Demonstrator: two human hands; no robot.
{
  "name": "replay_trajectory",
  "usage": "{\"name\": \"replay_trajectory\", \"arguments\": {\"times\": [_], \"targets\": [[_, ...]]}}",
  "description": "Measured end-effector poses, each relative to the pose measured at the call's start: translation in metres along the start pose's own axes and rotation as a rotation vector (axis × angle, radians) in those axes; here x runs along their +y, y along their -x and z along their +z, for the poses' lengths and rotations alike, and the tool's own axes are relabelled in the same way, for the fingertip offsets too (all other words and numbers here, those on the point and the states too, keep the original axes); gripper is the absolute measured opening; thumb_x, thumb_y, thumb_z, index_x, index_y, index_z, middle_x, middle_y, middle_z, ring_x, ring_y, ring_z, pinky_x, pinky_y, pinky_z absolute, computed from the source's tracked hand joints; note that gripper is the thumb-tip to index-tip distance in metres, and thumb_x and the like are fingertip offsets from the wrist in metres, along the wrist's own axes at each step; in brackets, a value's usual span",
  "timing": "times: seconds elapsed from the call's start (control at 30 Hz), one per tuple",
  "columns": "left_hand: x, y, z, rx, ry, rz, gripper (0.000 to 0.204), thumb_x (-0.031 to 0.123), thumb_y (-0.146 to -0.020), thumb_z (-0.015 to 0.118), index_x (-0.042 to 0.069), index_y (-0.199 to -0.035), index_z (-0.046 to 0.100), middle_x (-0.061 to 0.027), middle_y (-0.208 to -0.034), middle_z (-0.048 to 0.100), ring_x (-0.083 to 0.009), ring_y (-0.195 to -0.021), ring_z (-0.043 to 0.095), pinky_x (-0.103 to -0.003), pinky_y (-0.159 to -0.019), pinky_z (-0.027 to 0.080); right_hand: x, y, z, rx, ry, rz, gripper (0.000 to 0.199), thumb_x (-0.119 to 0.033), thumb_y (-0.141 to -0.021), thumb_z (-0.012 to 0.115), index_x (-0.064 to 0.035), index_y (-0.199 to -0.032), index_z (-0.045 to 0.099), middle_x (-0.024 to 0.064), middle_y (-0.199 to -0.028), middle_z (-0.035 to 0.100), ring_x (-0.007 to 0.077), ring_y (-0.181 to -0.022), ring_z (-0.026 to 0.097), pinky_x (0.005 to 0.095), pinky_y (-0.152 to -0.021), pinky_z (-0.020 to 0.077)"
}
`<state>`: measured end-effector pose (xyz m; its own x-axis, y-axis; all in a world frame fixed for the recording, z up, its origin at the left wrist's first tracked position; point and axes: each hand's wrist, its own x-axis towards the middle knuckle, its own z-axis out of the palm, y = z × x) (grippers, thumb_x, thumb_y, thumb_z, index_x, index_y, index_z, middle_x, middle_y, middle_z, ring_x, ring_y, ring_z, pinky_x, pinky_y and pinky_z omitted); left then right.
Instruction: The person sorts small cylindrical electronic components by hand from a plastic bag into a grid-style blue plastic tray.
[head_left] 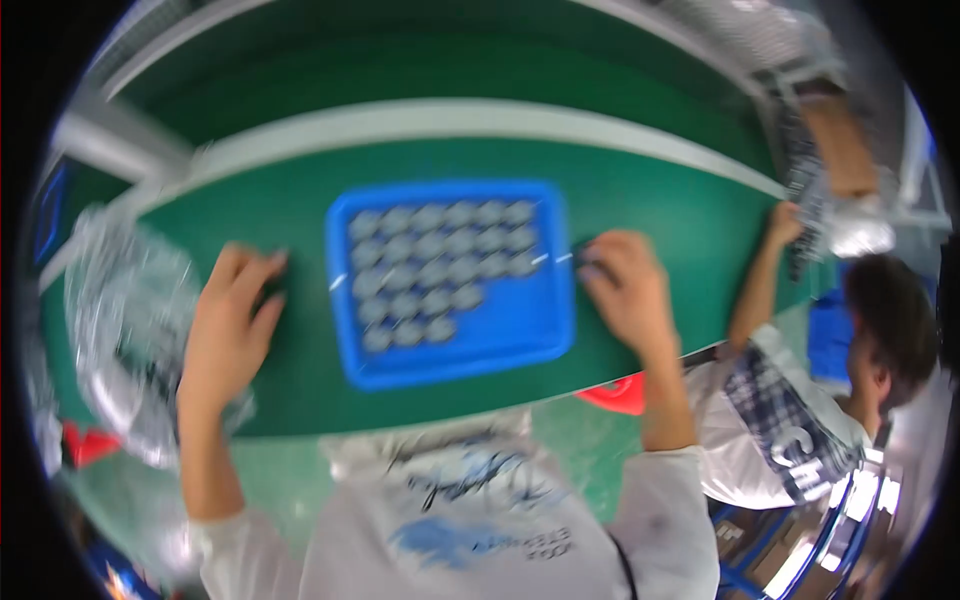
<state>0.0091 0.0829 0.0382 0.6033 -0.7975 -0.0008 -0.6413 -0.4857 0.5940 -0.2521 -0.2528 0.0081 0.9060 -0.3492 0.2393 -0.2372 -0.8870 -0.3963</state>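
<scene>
Blue tray [510,322] of grey pieces [432,245] between two hands

At the far left, a crumpled clear plastic bag [130,310] lies on the green worktop [285,370]. Next comes the left hand [232,310], fingers bent, apart from the tray; blur hides whether its fingertips grip anything. The tray sits to its right, in front of the person, its round pieces in rows and its near right corner bare. Behind it, a pale ledge [480,117] curves along the worktop's far edge. The right hand [625,290] is bent at the tray's right rim, with something dark at the fingertips; I cannot tell whether they hold it or touch the rim. Below that forearm, a red object [620,394] shows against the green floor [580,445]. Farther right, a co-worker [785,410] sits with one hand near the worktop's edge; blue-framed shelving [745,580] stands lower down.
</scene>
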Motion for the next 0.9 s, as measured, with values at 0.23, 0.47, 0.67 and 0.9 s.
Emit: {"name": "replay_trajectory", "arguments": {"times": [0.23,0.47,0.67,0.9], "targets": [[-0.006,-0.004,0.011,0.105,0.017,0.080,0.021,-0.010,-0.073,0.062,-0.003,-0.092,0.058,-0.0157,-0.093,0.051,-0.0332,-0.082,0.056,-0.037,-0.072,0.047,0.015,0.022,-0.008,0.098,-0.124,-0.051,0.016,-0.001,-0.079,0.071,-0.0043,-0.092,0.064,0.0110,-0.111,0.061,0.0311,-0.101,0.059,0.0390,-0.086,0.0504],[0.005,-0.004,0.017,0.198,-0.040,0.109,0.023,-0.007,-0.070,0.071,-0.002,-0.084,0.053,-0.0142,-0.098,0.050,-0.0318,-0.085,0.055,-0.037,-0.073,0.047,0.015,0.023,-0.028,0.060,-0.103,-0.059,0.014,-0.003,-0.079,0.070,-0.0041,-0.092,0.063,0.0101,-0.108,0.061,0.0303,-0.099,0.059,0.0388,-0.083,0.0515],[0.008,0.011,0.000,0.094,-0.050,0.028,0.017,-0.007,-0.075,0.066,-0.003,-0.084,0.052,-0.0157,-0.097,0.050,-0.0334,-0.088,0.056,-0.038,-0.076,0.046,0.013,0.018,-0.029,0.026,-0.122,-0.082,0.014,-0.004,-0.079,0.072,-0.0035,-0.092,0.065,0.0104,-0.108,0.062,0.0304,-0.097,0.060,0.0379,-0.083,0.0518],[0.041,-0.008,0.014,0.342,-0.055,0.289,0.017,-0.007,-0.076,0.069,0.001,-0.091,0.067,-0.0142,-0.098,0.059,-0.0295,-0.086,0.062,-0.035,-0.073,0.051,-0.022,0.018,-0.042,0.111,-0.094,-0.044,0.013,-0.004,-0.077,0.074,-0.0029,-0.087,0.066,0.0132,-0.116,0.061,0.0324,-0.103,0.059,0.0391,-0.088,0.0498]]}}
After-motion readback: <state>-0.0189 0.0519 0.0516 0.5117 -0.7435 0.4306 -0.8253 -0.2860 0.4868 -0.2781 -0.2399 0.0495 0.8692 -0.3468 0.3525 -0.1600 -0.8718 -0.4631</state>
